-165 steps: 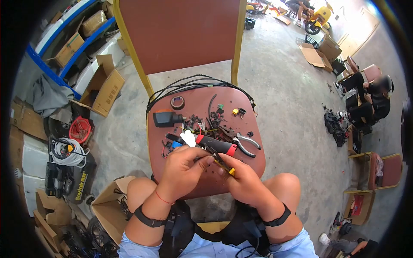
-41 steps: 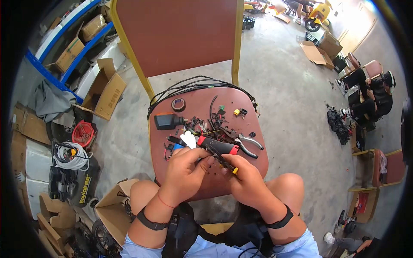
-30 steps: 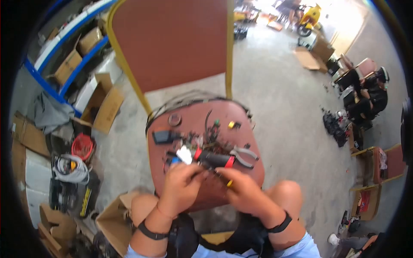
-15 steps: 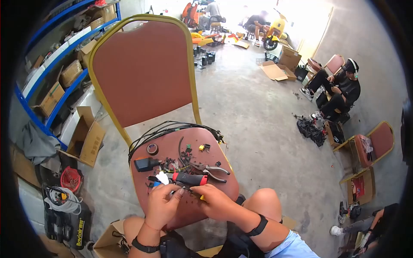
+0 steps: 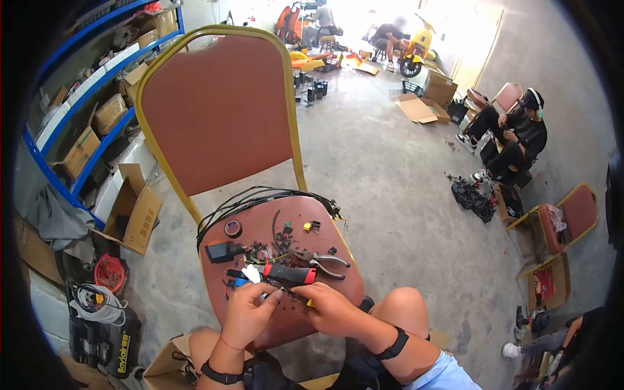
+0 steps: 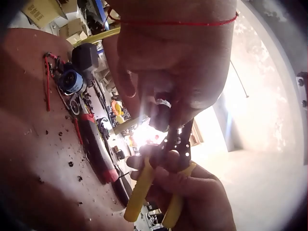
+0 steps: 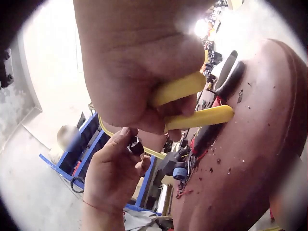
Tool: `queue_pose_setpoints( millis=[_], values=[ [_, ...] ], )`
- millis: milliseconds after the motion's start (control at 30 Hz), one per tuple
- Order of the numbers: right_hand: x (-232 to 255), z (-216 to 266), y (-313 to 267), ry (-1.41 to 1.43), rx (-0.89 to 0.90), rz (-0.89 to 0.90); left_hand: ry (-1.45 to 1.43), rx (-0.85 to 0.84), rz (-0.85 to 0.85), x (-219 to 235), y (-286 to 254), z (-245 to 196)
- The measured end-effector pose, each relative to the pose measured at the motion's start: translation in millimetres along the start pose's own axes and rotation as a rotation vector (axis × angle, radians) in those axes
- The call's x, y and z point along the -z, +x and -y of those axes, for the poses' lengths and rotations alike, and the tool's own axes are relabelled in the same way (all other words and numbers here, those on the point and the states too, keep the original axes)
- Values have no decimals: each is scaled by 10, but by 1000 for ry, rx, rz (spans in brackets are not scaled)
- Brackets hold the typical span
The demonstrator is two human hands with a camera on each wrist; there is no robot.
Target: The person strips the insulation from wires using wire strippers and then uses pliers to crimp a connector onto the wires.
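Observation:
My left hand [image 5: 246, 316] pinches a small black piece [image 7: 135, 146] between thumb and fingers, over the front of the red chair seat [image 5: 338, 286]. My right hand [image 5: 333, 311] grips a tool with two yellow handles [image 6: 139, 193] and a dark metal head with holes, its handles spread apart in the right wrist view. The tool's head reaches up to the left hand's fingertips; the exact contact is hidden. Just beyond the hands lies a black and red cylindrical tool [image 5: 289, 273], beside pliers with grey handles [image 5: 328, 260].
Small dark scraps, a tape roll [image 5: 233, 228], a black block [image 5: 222, 252] and a yellow connector [image 5: 307, 227] lie on the seat. Black cables [image 5: 260, 191] loop along its back edge. Cardboard boxes and blue shelves [image 5: 78, 140] stand left; a seated person [image 5: 520, 133] is at right.
The head view has tilted up and turned, so the chair sits lower and further left. Both hands still hold the black piece and the yellow-handled tool close together.

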State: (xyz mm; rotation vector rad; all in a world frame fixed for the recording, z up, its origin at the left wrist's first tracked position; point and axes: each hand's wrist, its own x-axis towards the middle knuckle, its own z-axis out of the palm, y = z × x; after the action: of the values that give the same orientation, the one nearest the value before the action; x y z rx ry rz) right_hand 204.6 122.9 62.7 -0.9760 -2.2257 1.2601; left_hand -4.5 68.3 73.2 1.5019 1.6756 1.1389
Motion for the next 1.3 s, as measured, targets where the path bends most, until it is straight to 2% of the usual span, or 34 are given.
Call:
queue_pose_setpoints(
  millis=[133,233,333,433,533,633,833,933,1033,1133,1167,1267,1300],
  values=[
    [-29,-26,13,6,-43,42,-36,56,27,11,-18,39],
    [-43,-33,3,-5,-9,26,-63,80,45,20,-18,85],
    [1,-39,43,-49,30,101,-46,50,40,56,-3,40],
    [-7,67,-8,56,-4,80,-39,40,39,88,2,-1],
    [-72,-3,-8,-33,99,-28,-65,91,61,86,2,23],
    [-72,38,22,-151,92,-105,-119,245,106,100,3,-89],
    [-187,8,43,-407,71,-220,-220,268,87,12,-15,8],
    [-181,75,36,-587,71,-227,-387,309,76,-21,-29,54],
    [-170,85,78,-589,163,-400,-359,302,88,-14,-2,69],
    [-101,-82,63,-236,136,-176,-157,184,11,-30,-11,-97],
    [-65,-88,20,-117,84,-90,-96,185,7,-30,-24,-104],
    [67,117,-10,267,-230,173,-54,-27,-22,-9,-34,-150],
    [69,101,-36,294,-211,157,-28,-55,-19,12,-35,-185]
  ],
)
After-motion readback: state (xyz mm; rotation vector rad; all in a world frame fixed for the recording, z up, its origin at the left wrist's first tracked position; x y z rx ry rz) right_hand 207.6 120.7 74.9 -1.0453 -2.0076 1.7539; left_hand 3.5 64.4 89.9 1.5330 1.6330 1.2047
